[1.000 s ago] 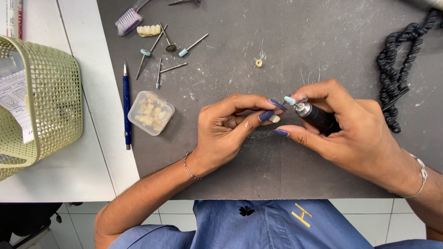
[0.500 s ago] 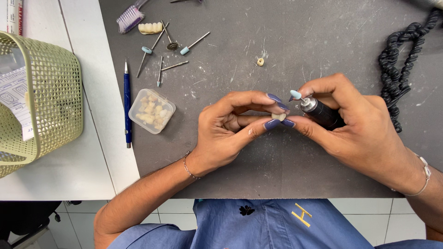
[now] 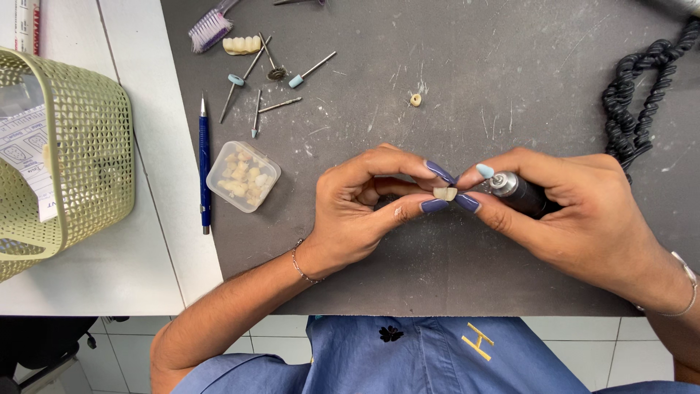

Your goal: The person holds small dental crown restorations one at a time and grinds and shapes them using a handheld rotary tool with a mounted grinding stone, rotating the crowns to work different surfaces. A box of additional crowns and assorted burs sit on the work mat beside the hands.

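You pinched the small cream tooth piece (image 3: 445, 193) between thumb and fingertips of your left hand (image 3: 364, 208), closed tight on it so it sat steady just above the dark surface (image 3: 467, 87). Your right hand (image 3: 583, 211) was wrapped shut around the rotary handpiece (image 3: 519, 193), its pale blue tip touching the piece (both hands braced close together, likely for control). The spare burs (image 3: 273, 73) and the clear box of teeth (image 3: 243, 176) lay beyond and outside your left hand.
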A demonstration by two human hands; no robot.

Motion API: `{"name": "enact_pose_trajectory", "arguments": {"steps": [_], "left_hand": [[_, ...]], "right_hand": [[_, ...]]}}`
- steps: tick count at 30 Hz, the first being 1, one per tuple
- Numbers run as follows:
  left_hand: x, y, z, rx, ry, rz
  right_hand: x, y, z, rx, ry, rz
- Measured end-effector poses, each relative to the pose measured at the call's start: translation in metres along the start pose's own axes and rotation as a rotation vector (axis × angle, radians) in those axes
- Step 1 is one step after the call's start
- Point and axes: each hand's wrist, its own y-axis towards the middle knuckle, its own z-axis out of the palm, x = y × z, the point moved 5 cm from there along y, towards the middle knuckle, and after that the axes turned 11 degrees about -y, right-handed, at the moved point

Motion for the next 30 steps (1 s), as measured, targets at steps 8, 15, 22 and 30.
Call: {"name": "enact_pose_trajectory", "arguments": {"steps": [8,15,22,30], "left_hand": [[-0.008,0.004,0.006,0.009,0.138,-0.044],[-0.017,0.003,0.016,-0.05,0.496,0.037],[-0.009,-0.004,0.021,-0.154,0.036,-0.197],[-0.002,-0.002,0.006,-0.193,0.225,-0.147]], "right_hand": [[0.002,0.0,0.002,0.001,-0.058,-0.014],[0.005,-0.002,0.001,-0.103,-0.071,-0.008],[0.018,-0.002,0.006,-0.235,-0.213,-0.158],[0.019,0.0,0.008,-0.15,-0.144,-0.179]]}}
